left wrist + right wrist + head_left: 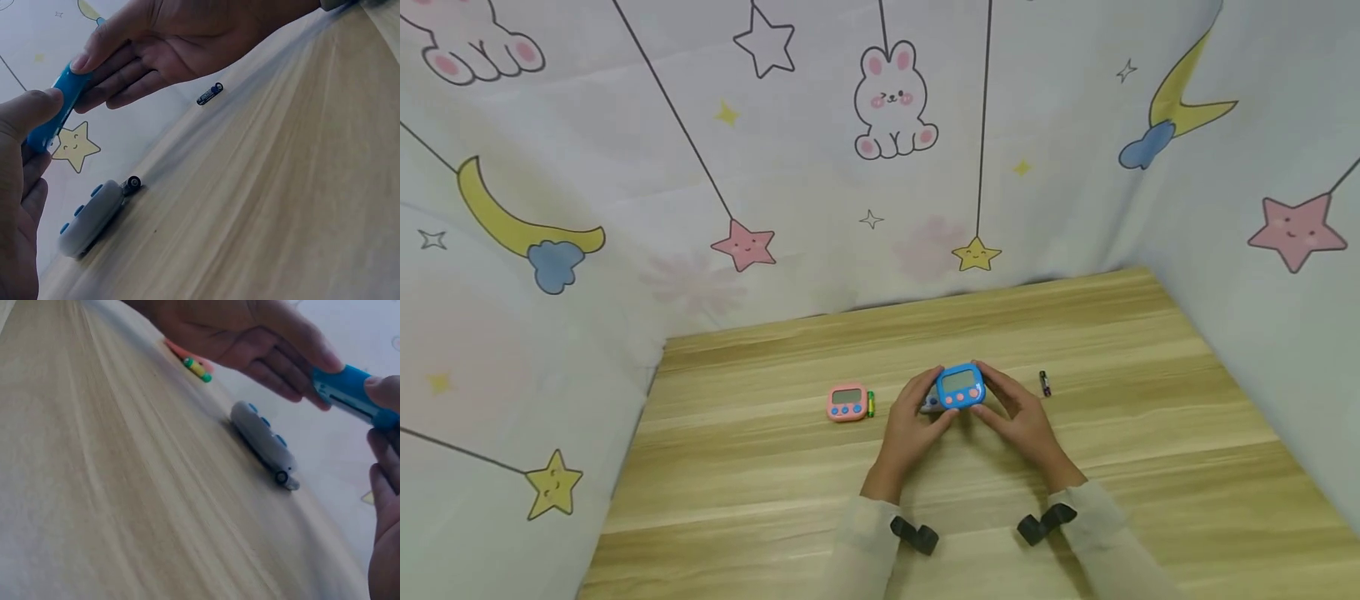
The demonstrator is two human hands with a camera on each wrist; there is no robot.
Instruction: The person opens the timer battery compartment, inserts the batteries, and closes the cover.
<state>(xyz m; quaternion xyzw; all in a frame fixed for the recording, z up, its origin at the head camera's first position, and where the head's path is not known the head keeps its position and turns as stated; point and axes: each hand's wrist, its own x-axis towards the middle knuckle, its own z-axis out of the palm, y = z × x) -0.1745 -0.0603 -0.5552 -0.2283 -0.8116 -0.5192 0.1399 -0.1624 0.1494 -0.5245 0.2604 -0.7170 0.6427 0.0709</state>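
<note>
Both hands hold a blue timer [961,386] above the table, its screen and pink buttons facing the head camera. The left hand [913,425] grips its left side, thumb at the lower edge. At the right side the right hand [1021,417] pinches it between thumb and fingers. In the left wrist view the blue timer [59,109] is seen edge-on between both thumbs. Below it a grey timer [264,437] with blue buttons lies on the table, a battery [287,480] at its end; in the head view the left hand and blue timer partly cover it.
A pink timer [847,402] lies to the left on the wooden table [737,500], with a green and yellow battery [871,404] beside it. A dark battery [1045,383] lies right of the hands. Printed cloth [820,183] hangs around the table's back and sides.
</note>
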